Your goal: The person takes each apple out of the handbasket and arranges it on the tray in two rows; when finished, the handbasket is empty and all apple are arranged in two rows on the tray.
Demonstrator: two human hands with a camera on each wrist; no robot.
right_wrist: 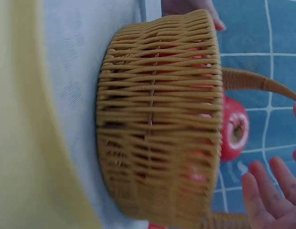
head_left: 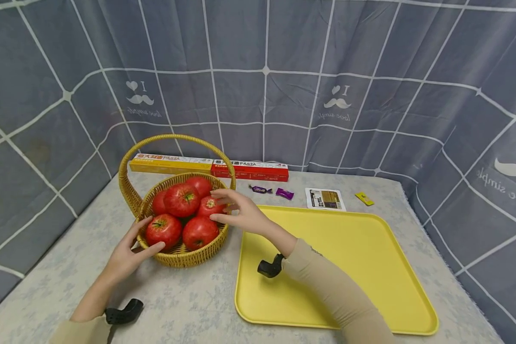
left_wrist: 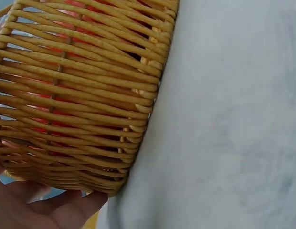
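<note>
A woven wicker basket (head_left: 188,258) with a tall arched handle (head_left: 175,136) stands on the left of the table, holding several red apples (head_left: 182,200). My left hand (head_left: 126,254) grips its front left side. In the left wrist view, the left fingers (left_wrist: 76,206) bend against the outside of the weave. Over the basket's right rim hovers my right hand (head_left: 243,213), fingers spread loosely beside the right-hand apple (head_left: 208,206). A gap shows between the right hand (right_wrist: 274,198) and the apple (right_wrist: 235,129) in the right wrist view; nothing is in its grasp.
A yellow tray (head_left: 370,267) lies to the right, under my right forearm. Behind the basket are a yellow pasta box (head_left: 172,165) and a red one (head_left: 251,172). Two purple-wrapped candies (head_left: 284,193), a printed packet (head_left: 325,198) and a small yellow packet (head_left: 364,198) line the back.
</note>
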